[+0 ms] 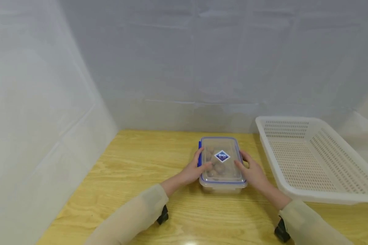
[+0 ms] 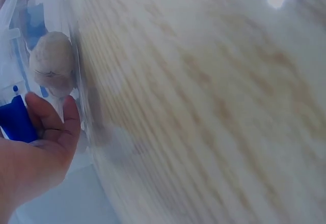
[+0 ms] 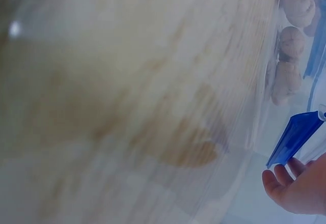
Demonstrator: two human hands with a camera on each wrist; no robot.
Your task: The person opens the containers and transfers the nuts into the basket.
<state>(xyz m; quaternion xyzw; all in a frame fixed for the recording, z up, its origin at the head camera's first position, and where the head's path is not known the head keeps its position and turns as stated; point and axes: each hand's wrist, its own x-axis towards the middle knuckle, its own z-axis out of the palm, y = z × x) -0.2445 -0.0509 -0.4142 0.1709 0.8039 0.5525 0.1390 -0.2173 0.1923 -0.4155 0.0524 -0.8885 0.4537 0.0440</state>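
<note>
Pale grey-white sheeting walls in a light wooden bench (image 1: 135,170) on three sides. Near the middle of the bench stands a clear rectangular plastic food box with a blue-rimmed lid (image 1: 222,163) bearing a blue diamond label; rounded brown lumps (image 3: 290,43) lie inside it. The lid sits on the box.

The left hand (image 1: 192,170) rests against the box's left side, thumb laid on top of the lid and fingers up by the blue side clasp (image 1: 199,153); in the left wrist view the thumb lies beside that clasp, fingers lightly bent rather than clenched. The right hand (image 1: 254,172) presses against the box's right side, thumb on the lid edge and fingers along the side. In the right wrist view the blue clasp on that side (image 3: 298,137) stands swung out from the box, just above the fingertips. Both arms wear beige sleeves.

To the right, just apart from the box, a white perforated plastic basket (image 1: 294,195) sits on the bench.
</note>
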